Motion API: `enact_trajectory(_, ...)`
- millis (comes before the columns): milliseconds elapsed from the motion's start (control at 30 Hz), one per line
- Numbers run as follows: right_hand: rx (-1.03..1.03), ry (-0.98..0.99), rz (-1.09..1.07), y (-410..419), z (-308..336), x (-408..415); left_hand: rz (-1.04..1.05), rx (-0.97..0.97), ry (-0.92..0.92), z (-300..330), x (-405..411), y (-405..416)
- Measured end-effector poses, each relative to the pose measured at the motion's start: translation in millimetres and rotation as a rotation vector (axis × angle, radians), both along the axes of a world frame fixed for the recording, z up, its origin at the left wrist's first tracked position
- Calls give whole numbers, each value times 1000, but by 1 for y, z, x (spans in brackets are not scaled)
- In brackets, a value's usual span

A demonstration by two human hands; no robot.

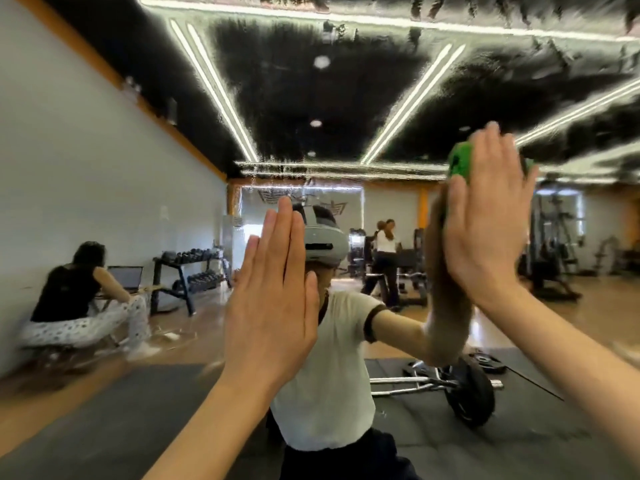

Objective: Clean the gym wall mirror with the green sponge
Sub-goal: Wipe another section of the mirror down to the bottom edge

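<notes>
The wall mirror [311,98] fills the whole view, and its upper part is streaked with wet smears. My right hand [485,216] lies flat with straight fingers over the green sponge [459,162] and presses it against the glass at the upper right. Only the sponge's top left corner shows past my fingers. My left hand [273,292] rests flat on the mirror lower down, near the middle, with its fingers straight and together, holding nothing.
The mirror reflects the gym behind me: a barbell with plates [467,393] on black floor mats, a dumbbell rack [194,271], weight machines [554,244], a seated person at a laptop [79,299] on the left, and people standing at the back [384,258].
</notes>
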State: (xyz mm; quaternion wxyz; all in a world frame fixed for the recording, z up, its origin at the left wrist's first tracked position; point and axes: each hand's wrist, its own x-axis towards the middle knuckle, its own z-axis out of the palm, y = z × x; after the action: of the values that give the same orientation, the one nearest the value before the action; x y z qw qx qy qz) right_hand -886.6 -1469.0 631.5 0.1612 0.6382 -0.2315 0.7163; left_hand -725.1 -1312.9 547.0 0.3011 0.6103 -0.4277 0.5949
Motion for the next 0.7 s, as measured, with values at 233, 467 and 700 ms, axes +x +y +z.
enact_trajectory(233, -523, 442, 65, 52, -14, 60, -37, -12, 15, 2, -1, 0)
enact_trajectory(467, 84, 37, 65, -42, -59, -47, -26, 18, 21, 1, -1, 2)
enact_trajectory(700, -354, 356, 85, 47, -49, 53, -24, 20, -10, 1, 2, 2)
